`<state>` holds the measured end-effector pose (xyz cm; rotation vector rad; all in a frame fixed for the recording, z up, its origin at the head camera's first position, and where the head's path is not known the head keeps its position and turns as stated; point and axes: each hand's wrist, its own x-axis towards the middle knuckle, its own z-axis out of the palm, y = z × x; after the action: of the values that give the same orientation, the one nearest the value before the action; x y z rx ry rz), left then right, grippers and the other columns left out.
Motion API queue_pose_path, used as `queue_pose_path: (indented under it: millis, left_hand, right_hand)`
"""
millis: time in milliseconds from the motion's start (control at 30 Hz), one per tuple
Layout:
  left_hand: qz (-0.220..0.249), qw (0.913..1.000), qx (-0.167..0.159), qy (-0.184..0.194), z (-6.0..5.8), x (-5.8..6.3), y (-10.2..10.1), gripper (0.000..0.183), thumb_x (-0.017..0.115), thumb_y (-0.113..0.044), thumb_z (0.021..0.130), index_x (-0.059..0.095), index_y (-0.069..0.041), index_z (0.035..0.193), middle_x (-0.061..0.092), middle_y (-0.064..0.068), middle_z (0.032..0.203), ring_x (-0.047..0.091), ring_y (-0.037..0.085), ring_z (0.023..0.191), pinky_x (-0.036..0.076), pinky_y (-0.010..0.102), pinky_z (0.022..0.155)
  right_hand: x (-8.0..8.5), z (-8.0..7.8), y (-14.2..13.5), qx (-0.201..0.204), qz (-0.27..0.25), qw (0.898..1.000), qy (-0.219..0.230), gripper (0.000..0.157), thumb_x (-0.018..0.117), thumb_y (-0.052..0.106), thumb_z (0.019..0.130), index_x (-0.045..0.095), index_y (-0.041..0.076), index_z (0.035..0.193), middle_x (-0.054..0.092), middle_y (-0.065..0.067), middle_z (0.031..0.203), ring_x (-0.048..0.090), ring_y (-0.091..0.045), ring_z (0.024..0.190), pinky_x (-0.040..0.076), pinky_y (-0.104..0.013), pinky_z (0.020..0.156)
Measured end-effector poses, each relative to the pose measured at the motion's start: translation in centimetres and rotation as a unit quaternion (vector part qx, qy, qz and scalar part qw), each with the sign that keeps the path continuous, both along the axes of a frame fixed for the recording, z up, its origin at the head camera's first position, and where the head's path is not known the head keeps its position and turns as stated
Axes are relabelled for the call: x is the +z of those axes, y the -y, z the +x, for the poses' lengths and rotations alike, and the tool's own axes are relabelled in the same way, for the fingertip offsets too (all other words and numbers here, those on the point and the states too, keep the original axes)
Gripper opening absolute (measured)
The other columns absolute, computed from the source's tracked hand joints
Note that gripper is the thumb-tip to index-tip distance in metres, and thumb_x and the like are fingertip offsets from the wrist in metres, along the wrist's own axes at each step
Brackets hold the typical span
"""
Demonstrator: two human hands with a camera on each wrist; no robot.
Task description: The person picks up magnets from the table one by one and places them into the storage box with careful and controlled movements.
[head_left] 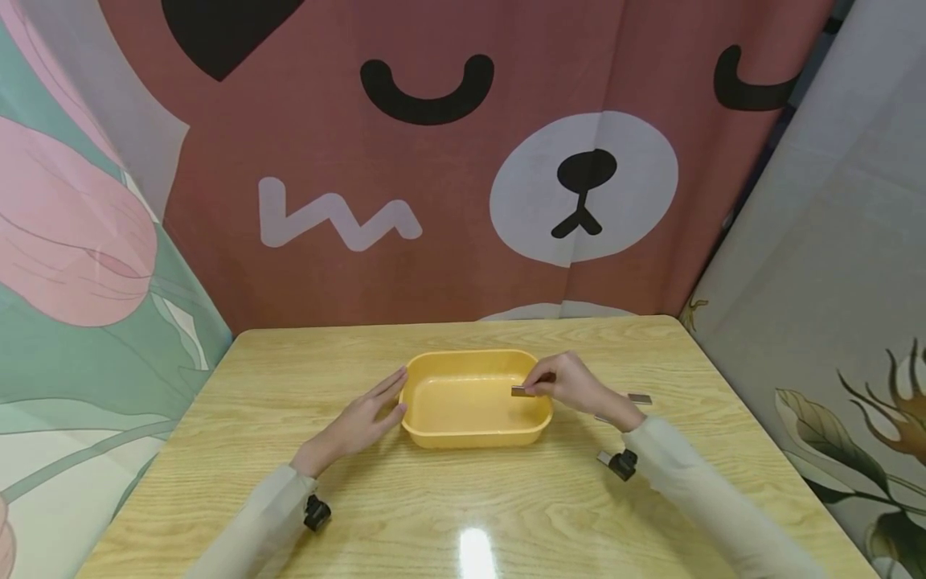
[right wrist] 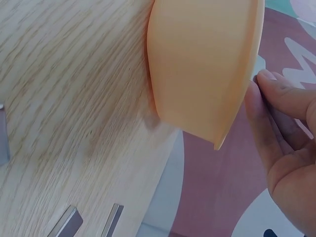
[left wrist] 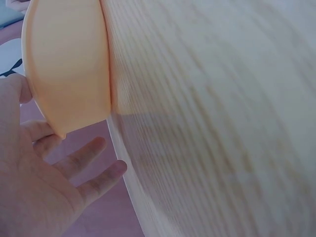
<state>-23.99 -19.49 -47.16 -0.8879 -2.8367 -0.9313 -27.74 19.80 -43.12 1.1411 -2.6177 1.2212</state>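
Note:
A yellow plastic basin (head_left: 473, 441), shallow with rounded corners, sits on the wooden table. At its left end, my left hand (head_left: 359, 422) touches the rim with the fingers extended. The left wrist view shows the thumb and index finger at the rim (left wrist: 29, 74) and the other fingers spread apart. Over the basin's right side, my right hand (head_left: 571, 382) pinches a small flat metallic bar (head_left: 518, 392) between thumb and fingertips. The right wrist view has the right hand (right wrist: 286, 123) beside the basin's rim, with the bar mostly hidden behind the fingers.
Right of the basin, several similar metallic bars (head_left: 640, 398) lie on the table (head_left: 405, 507), partly covered by the right forearm in the head view. The right wrist view shows these bars (right wrist: 66, 222) too. Printed curtains (head_left: 448, 281) hang behind and at both sides.

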Motion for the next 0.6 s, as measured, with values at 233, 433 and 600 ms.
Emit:
queue_pose_path:
  millis: [233, 433, 600]
  left_hand:
    - [0.001, 1.0, 0.004, 0.006, 0.0, 0.0, 0.1, 0.061, 0.05, -0.031, 0.106, 0.027, -0.005, 0.156, 0.015, -0.004, 0.163, 0.024, 0.027, 0.146, 0.026, 0.048, 0.115]
    - [0.004, 1.0, 0.003, 0.003, 0.0, -0.1, 0.2, 0.061, 0.051, -0.03, 0.105, 0.028, -0.004, 0.156, 0.015, -0.004, 0.163, 0.024, 0.026, 0.146, 0.026, 0.047, 0.115]
    - [0.006, 1.0, 0.0, 0.0, -0.1, -0.2, 0.2, 0.061, 0.051, -0.029, 0.105, 0.027, -0.004, 0.156, 0.015, -0.003, 0.163, 0.024, 0.026, 0.146, 0.025, 0.047, 0.115]
  right_hand:
    - [-0.1, -0.1, 0.6, -0.001, 0.002, 1.0, 0.001, 0.006, 0.075, -0.001, 0.086, 0.078, 0.003, 0.088, 0.072, -0.009, 0.084, 0.067, -0.011, 0.068, 0.057, -0.026, 0.059]
    - [-0.2, -0.1, 1.0, 0.001, 0.004, 1.0, 0.013, 0.006, 0.075, -0.001, 0.086, 0.078, 0.003, 0.089, 0.072, -0.005, 0.084, 0.068, -0.017, 0.069, 0.057, -0.027, 0.06]
    - [-0.3, -0.2, 1.4, 0.006, 0.01, 1.0, 0.011, 0.006, 0.074, -0.001, 0.087, 0.078, 0.004, 0.089, 0.072, -0.004, 0.083, 0.068, -0.014, 0.068, 0.057, -0.027, 0.061]
